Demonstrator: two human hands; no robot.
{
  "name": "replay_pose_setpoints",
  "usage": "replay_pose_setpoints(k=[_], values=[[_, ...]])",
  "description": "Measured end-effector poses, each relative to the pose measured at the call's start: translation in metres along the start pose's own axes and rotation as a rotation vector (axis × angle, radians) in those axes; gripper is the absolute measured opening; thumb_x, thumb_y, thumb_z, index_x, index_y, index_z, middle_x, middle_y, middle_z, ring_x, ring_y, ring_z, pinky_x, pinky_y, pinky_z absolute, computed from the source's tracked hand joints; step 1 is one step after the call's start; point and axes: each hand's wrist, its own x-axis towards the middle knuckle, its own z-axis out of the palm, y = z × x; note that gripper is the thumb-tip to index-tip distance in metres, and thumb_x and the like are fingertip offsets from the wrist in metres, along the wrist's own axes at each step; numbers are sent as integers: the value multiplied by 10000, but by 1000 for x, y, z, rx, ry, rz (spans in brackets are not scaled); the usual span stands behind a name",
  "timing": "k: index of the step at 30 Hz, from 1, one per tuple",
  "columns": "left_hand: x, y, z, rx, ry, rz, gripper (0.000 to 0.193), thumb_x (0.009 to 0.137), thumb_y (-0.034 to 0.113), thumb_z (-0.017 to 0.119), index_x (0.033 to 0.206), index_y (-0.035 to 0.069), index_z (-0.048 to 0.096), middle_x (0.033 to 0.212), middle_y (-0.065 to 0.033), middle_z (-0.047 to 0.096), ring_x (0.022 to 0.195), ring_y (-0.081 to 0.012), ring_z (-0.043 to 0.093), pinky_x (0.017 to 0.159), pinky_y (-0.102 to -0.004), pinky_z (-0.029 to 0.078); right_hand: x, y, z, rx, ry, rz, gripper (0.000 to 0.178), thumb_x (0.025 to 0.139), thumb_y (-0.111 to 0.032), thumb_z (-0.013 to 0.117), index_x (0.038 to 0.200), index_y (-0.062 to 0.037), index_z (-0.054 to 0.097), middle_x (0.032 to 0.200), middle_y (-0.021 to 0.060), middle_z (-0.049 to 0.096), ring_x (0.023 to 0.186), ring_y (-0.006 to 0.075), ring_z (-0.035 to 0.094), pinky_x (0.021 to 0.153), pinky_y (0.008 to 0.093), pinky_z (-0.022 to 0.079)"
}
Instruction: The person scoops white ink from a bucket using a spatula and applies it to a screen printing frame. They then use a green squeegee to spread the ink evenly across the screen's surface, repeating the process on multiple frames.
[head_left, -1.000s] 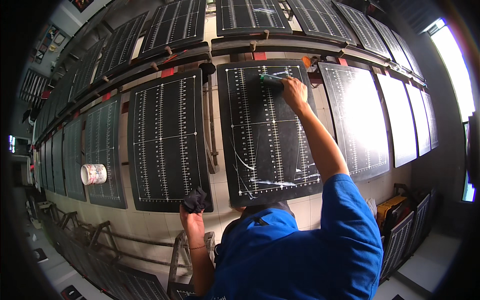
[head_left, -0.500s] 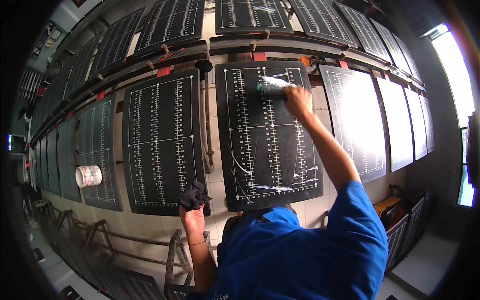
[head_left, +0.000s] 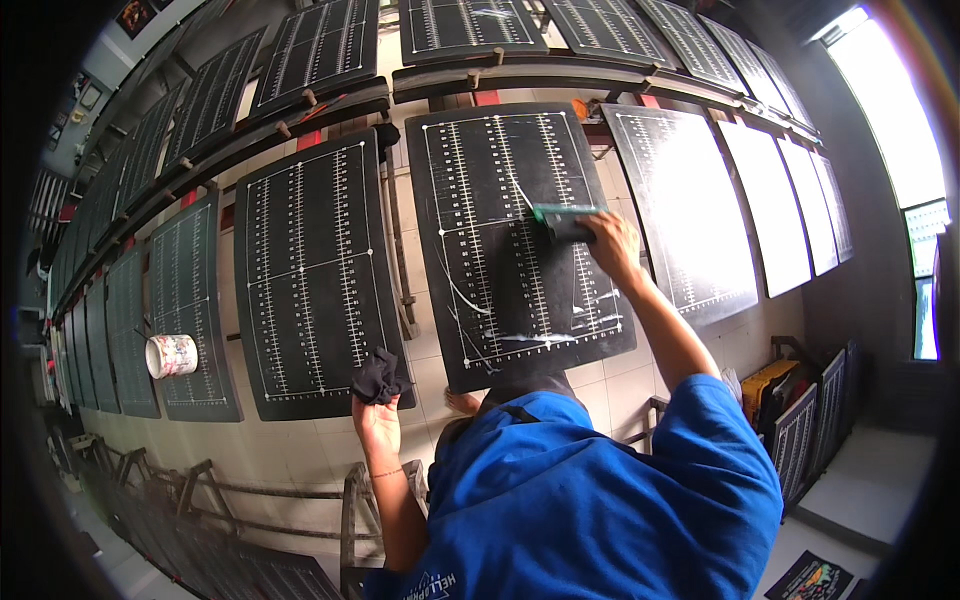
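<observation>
My right hand grips a dark squeegee with a green edge, pressed against a black board with white ruler scales and grid lines. White paste streaks lie along its near end, and thin white lines curve down its left part. A bunched black cloth is in my left hand, held over the near right corner of the neighbouring black board.
Several similar boards lie in rows on racks; those to the right glare with light. A stained white tub stands on a board at left. A wooden beam with pegs runs behind. A yellow thing sits at lower right.
My right hand has drawn the squeegee from the board's far end toward me, to about its middle. The white patch there is gone, leaving a thin line. My left hand still holds the cloth.
</observation>
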Motion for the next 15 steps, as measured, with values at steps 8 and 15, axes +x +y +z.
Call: replay_pose_setpoints(k=[8,15], values=[[11,-5,-7,-7,-92,-74,356,937,91,542,1291,62,514,1225,-93,602,1074,-202,605,917,-390,524,-151,-119,-13,-17,-78,334,381,735,-25,622,1085,-152,702,1074,47,662,1025,265,630,839,392,532],[7,17,-11,189,-54,-77,294,941,44,466,1225,68,541,1144,-81,619,989,-188,628,864,-356,528,-125,-127,-29,52,-102,303,373,712,-50,703,1069,-158,702,1028,69,667,985,300,653,838,409,542]])
